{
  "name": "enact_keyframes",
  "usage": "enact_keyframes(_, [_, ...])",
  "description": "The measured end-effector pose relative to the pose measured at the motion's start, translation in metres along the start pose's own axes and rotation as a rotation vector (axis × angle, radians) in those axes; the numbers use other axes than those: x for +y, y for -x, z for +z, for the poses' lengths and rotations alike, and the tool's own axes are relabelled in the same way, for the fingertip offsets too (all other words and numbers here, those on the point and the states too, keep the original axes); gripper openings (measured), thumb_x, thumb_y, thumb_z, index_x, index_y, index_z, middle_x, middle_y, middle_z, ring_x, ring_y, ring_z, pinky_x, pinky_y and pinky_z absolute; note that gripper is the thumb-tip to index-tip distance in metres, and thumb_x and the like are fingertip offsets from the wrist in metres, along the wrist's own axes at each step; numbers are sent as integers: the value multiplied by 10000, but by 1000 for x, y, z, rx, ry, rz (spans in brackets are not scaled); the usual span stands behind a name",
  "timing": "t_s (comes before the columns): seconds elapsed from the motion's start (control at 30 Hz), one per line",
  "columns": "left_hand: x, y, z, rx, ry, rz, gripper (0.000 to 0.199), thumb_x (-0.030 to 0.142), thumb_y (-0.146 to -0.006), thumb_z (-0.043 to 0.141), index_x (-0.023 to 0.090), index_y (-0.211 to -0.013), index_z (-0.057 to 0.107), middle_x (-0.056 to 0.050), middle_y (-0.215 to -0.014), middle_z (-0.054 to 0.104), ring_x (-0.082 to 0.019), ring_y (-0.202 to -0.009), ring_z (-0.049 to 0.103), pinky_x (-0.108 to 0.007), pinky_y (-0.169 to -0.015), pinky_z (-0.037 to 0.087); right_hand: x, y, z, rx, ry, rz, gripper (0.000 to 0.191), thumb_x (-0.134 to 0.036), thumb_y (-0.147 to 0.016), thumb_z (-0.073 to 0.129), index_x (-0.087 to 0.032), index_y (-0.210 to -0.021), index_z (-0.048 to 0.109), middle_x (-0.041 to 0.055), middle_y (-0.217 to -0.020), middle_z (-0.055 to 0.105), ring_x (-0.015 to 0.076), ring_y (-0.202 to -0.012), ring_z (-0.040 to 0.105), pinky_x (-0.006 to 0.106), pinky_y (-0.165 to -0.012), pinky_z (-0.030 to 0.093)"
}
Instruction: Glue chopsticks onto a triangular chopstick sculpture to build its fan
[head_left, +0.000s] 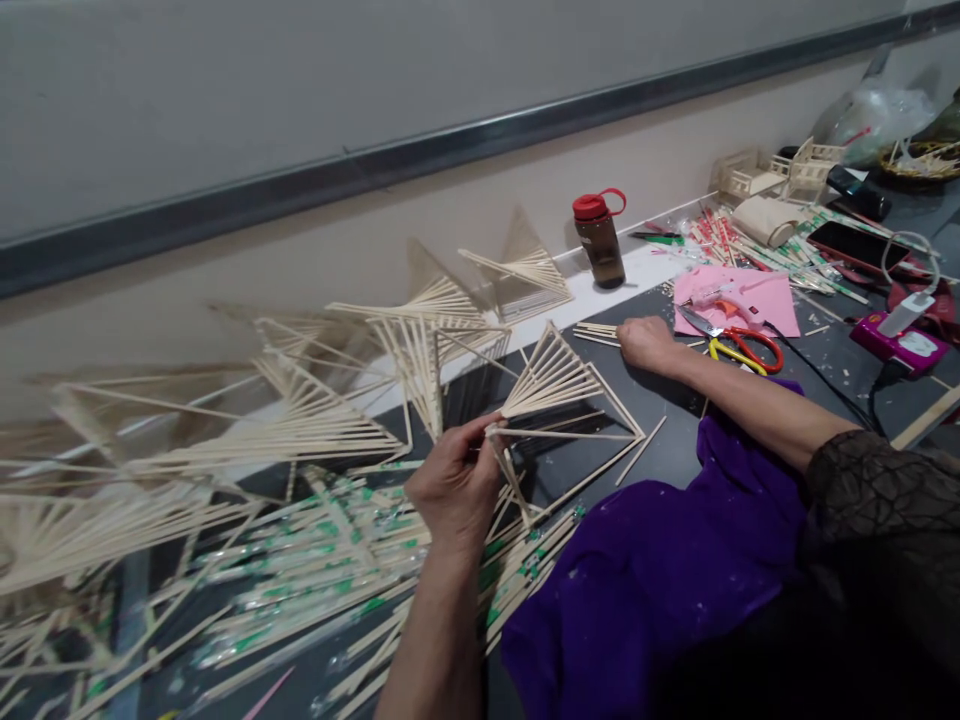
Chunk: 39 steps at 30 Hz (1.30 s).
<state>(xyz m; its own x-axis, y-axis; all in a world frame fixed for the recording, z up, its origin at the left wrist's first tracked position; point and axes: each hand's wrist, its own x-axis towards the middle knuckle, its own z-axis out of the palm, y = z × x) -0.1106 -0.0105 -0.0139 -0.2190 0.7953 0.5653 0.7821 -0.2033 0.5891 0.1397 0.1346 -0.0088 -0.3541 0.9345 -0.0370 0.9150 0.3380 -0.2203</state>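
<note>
My left hand [457, 480] pinches the near-left corner of a fan-shaped frame of thin wooden sticks [559, 385], which stands over the dark table. Farther right, my right hand [646, 345] has its fingers closed round the right ends of a few loose sticks [596, 331] lying on the table. A single short stick [641, 450] lies just right of the frame. Scissors with red and yellow handles [742, 350] lie right of my right hand, beside a glue gun [724, 300] on pink paper [776, 300].
Similar stick frames [300, 420] line the wall at left, above many wrapped sticks [322, 570]. A red-capped bottle [600, 245] stands by the wall. A purple box [900, 345], cables, a phone [859, 245] and more sticks are at right. Purple cloth [645, 590] hangs at the near edge.
</note>
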Motion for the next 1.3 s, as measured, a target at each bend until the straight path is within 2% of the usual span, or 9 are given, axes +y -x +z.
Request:
enact_keyframes(0.17, [9, 5, 3, -2, 35, 83, 183, 305, -810, 622, 197, -889, 747, -28, -802, 746, -120, -615, 634, -222, -597, 477, 12, 18, -27, 120, -73, 37, 293, -171, -913, 416, -82, -1063, 650, 192, -1065, 693, 260, -954, 664, 314, -763, 477])
enact_keyframes(0.27, [13, 7, 6, -18, 45, 138, 157, 291, -812, 632, 199, -858, 750, -15, -758, 741, -102, -570, 616, -199, -551, 459, 18, 40, -49, 176, -620, -30, 158, -180, -883, 459, -129, -878, 608, 57, -780, 684, 115, -570, 595, 230, -557, 430])
enact_keyframes(0.33, [14, 9, 7, -21, 62, 139, 143, 276, -816, 635, 201, -858, 750, -10, -755, 740, -93, -560, 612, -191, -542, 458, 19, 57, -59, 104, -905, -134, 102, -206, -888, 474, -159, -843, 553, 5, -711, 645, 66, -456, 508, 207, -477, 382])
enact_keyframes(0.4, [14, 10, 7, -22, 79, 124, 134, 269, -816, 640, 201, -860, 748, -6, -751, 737, -90, -558, 615, -190, -550, 468, 16, 73, -63, -5, -1019, -255, 77, -215, -874, 505, -174, -814, 529, -29, -644, 601, 52, -424, 475, 197, -448, 361])
enact_keyframes(0.5, [14, 10, 6, -34, 75, 87, 160, 286, -801, 654, 199, -901, 744, -3, -731, 726, -101, -572, 629, -206, -575, 494, 10, 87, -60, -141, -1019, -400, 42, -210, -840, 561, -169, -844, 569, -28, -672, 606, 57, -486, 518, 200, -484, 400])
enact_keyframes(0.6, [15, 11, 4, -38, 81, 53, 212, 293, -791, 655, 195, -961, 734, -8, -761, 730, -105, -584, 637, -215, -582, 507, 7, 92, -54, -160, -959, -476, 145, -213, -849, 560, -163, -965, 631, 10, -811, 663, 81, -626, 586, 221, -574, 454])
enact_keyframes(0.9, [5, 17, 1, -39, 188, -135, 294, 288, -758, 705, 184, -1033, 702, 1, -752, 713, -106, -613, 647, -216, -587, 533, 10, 88, -27, 189, -598, -610, 134, -206, -892, 561, -178, -856, 686, 27, -762, 679, 118, -696, 617, 247, -635, 452])
enact_keyframes(1.1, [-2, 19, -1, -56, 168, -201, 298, 275, -753, 725, 192, -1039, 708, -1, -771, 705, -114, -633, 664, -237, -605, 560, 8, 85, -11, 248, -571, -646, 157, -212, -920, 528, -188, -858, 670, 35, -763, 672, 129, -703, 626, 245, -613, 462])
enact_keyframes(1.3, [2, 19, -2, -42, 116, -132, 189, 220, -761, 720, 221, -947, 752, 11, -740, 693, -93, -588, 637, -208, -566, 524, 4, 88, -1, 308, -587, -690, 143, -169, -928, 514, -171, -918, 656, 51, -799, 668, 124, -720, 626, 232, -628, 485])
